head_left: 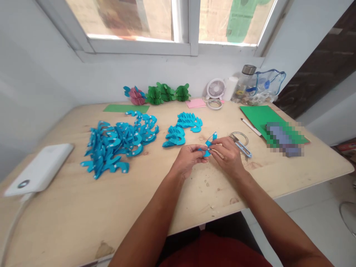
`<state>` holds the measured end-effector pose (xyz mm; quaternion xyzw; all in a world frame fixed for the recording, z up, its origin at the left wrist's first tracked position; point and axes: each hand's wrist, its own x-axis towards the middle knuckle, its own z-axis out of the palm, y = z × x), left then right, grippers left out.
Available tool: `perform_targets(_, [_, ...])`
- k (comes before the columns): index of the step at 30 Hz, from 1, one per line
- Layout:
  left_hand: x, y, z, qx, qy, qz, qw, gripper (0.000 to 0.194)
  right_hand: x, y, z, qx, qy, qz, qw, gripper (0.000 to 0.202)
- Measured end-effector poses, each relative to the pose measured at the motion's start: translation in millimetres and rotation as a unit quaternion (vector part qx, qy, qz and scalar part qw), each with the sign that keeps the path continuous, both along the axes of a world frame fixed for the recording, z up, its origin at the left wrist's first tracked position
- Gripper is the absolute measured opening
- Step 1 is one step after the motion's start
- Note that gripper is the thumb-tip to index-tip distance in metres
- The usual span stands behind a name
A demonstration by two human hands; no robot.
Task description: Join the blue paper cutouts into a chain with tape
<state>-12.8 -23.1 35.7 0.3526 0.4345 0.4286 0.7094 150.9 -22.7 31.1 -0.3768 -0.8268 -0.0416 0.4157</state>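
Note:
Between my two hands is a small curved blue paper piece (213,136), held a little above the wooden table. My left hand (187,158) pinches its lower left part. The fingers of my right hand (226,152) are closed on its right side, hiding some of it. Just beyond my hands lie two stacks of similar blue paper cutouts, a nearer stack (174,136) and a farther stack (189,121). To the left spreads a large heap of blue paper cutouts (119,138) with small white squares on many of them.
Right of my hand are a utility knife (242,147) and a tape ring (238,137). Farther right lie a pen (250,127) and a green sheet (267,113). Green paper figures (166,92), a small fan (216,89) and a bottle (244,84) line the wall. A white power bank (41,168) lies left.

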Motion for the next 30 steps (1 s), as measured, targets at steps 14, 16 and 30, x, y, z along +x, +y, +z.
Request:
perform_targets(14, [-0.4, 1.0, -0.4, 0.016, -0.006, 0.025, 1.0, 0.018, 3.2, 0.2, 2.6, -0.004, -0.019, 0.006, 1.0, 0.003])
perform_targets(16, [-0.4, 1.3, -0.9, 0.021, 0.004, 0.026, 0.999, 0.017, 3.5, 0.2, 3.4, -0.009, -0.022, 0.009, 1.0, 0.005])
perform_targets(30, [1.2, 3.4, -5.7, 0.031, 0.036, 0.035, 0.998, 0.027, 1.5, -1.5, 5.3, -0.008, -0.064, 0.024, 0.998, 0.009])
